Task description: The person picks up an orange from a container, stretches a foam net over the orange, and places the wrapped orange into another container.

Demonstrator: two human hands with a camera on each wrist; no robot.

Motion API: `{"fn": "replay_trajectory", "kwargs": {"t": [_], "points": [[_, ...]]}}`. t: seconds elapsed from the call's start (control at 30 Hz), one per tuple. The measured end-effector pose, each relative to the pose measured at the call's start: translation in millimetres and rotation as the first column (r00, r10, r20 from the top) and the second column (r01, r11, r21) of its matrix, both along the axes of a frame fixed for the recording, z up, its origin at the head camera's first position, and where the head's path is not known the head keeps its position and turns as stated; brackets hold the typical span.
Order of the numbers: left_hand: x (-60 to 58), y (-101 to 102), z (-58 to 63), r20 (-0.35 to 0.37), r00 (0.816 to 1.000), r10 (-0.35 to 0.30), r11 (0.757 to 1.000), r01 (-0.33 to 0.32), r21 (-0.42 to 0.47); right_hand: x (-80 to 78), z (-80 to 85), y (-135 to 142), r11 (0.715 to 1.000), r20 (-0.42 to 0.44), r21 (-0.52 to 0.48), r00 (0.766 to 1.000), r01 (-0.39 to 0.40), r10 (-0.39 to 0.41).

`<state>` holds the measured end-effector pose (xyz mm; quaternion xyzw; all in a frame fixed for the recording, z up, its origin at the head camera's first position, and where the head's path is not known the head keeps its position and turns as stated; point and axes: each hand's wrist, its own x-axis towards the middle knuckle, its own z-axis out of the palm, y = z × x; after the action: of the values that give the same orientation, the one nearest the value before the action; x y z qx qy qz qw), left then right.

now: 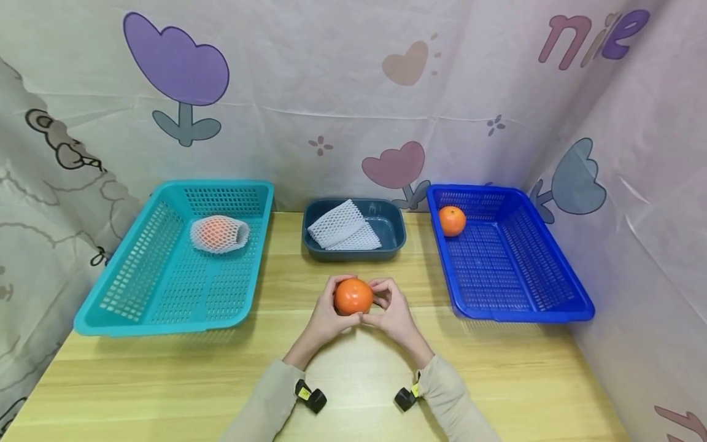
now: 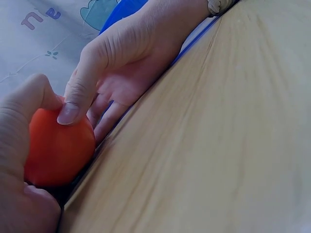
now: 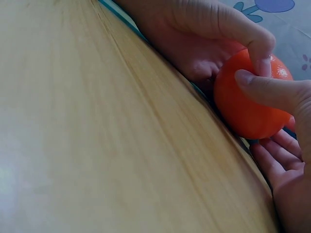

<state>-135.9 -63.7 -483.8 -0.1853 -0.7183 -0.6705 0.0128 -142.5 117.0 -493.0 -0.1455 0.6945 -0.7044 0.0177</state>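
A smooth, glossy orange (image 1: pixel 353 297) is held between both hands over the front middle of the table. The left hand (image 1: pixel 327 318) grips it from the left, with the thumb along the near side and fingers wrapping the far side. From the right, the right hand (image 1: pixel 396 314) pinches it, the thumb (image 3: pixel 272 90) pressed on its surface and fingers beneath it. The two thumb tips meet closely on the fruit in the wrist views. Just beyond the hands stands a small dark blue-grey tray (image 1: pixel 394 242) with white foam net sleeves (image 1: pixel 342 228) inside.
A teal basket (image 1: pixel 251 294) at the left holds a fruit in a white foam net (image 1: pixel 219 234). On the right, a blue basket (image 1: pixel 519 313) contains another orange (image 1: pixel 452 221) near its back left corner. A printed cloth (image 1: pixel 309 73) hangs behind the wooden table (image 1: pixel 166 387).
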Motion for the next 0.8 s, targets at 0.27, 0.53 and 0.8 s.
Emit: {"fn": "replay_trajectory", "kwargs": {"t": [0.27, 0.53, 0.8], "points": [[-1.2, -2, 0.6, 0.014, 1.000, -0.012, 1.000, 0.012, 0.003, -1.0, 1.2, 1, 0.999, 0.000, 0.033, 1.000, -0.028, 0.028], [-2.3, -2, 1.0, -0.002, 1.000, -0.007, 1.000, 0.007, -0.024, -9.8, -12.8, 3, 0.995, 0.037, 0.057, 0.996, -0.081, 0.078], [-1.6, -1, 0.2, 0.015, 1.000, -0.001, 1.000, 0.001, -0.025, -25.7, 15.2, 17, 0.915, 0.062, 0.349, 0.979, -0.202, 0.192]]}}
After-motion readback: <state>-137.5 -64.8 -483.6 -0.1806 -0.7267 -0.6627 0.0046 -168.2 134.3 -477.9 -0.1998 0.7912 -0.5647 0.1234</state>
